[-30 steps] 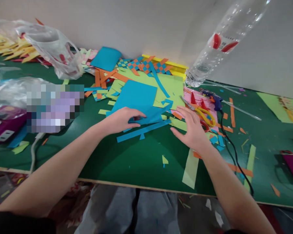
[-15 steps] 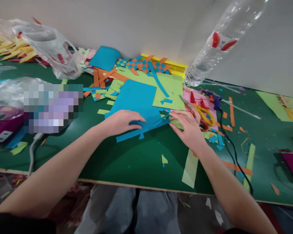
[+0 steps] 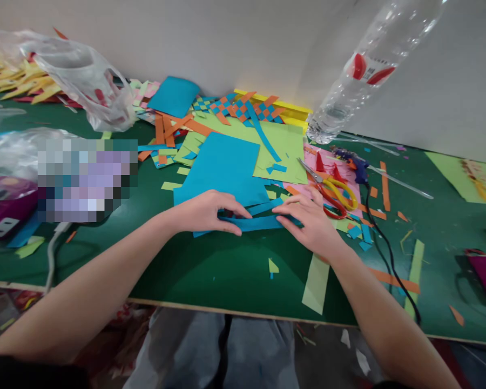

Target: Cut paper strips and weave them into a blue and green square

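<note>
A blue paper strip stretches between my two hands, just above the near edge of a blue paper sheet. My left hand has its thumb and fingers curled about the strip's left part. On the other side, my right hand pinches the right part between thumb and fingertips. A second length of blue strip runs behind the first; whether both are one piece I cannot tell. Scissors with red and yellow handles lie beyond my right hand. Light green paper lies behind the blue sheet.
Woven orange and blue paper strips lie at the back wall. A clear plastic bottle stands at the back right, near a glue gun with a black cord. A blurred-out device and plastic bags are at left.
Both hands have come slightly nearer me. A blue strip, earlier low over the sheet at my right fingers, now spans both hands, and the left thumb and fingers are around it.
</note>
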Demonstrator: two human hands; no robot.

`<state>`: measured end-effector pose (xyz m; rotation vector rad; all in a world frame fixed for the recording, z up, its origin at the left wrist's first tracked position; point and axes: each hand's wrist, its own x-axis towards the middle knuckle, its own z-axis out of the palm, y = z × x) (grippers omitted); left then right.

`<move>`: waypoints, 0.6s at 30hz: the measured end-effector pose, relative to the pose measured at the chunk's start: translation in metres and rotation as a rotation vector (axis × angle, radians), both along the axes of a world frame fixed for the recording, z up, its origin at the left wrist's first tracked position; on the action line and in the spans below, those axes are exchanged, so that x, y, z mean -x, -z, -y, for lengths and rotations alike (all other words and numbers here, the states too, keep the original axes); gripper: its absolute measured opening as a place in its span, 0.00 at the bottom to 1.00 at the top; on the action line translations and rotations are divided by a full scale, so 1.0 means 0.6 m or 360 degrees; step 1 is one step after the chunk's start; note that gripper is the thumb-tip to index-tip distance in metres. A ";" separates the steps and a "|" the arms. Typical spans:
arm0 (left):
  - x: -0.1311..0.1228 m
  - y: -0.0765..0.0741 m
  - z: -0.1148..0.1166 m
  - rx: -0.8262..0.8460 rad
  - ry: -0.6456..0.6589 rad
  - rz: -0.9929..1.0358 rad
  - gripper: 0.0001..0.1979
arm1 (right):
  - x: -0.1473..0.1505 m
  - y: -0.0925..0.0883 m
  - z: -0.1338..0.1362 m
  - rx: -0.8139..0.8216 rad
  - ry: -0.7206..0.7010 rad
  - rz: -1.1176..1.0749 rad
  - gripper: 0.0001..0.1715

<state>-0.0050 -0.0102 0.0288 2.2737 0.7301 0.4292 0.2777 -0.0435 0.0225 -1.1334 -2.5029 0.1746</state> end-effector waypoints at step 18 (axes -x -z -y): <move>0.008 0.028 -0.009 -0.0757 -0.0550 -0.0694 0.33 | -0.002 0.011 -0.008 -0.0016 -0.0051 0.0109 0.20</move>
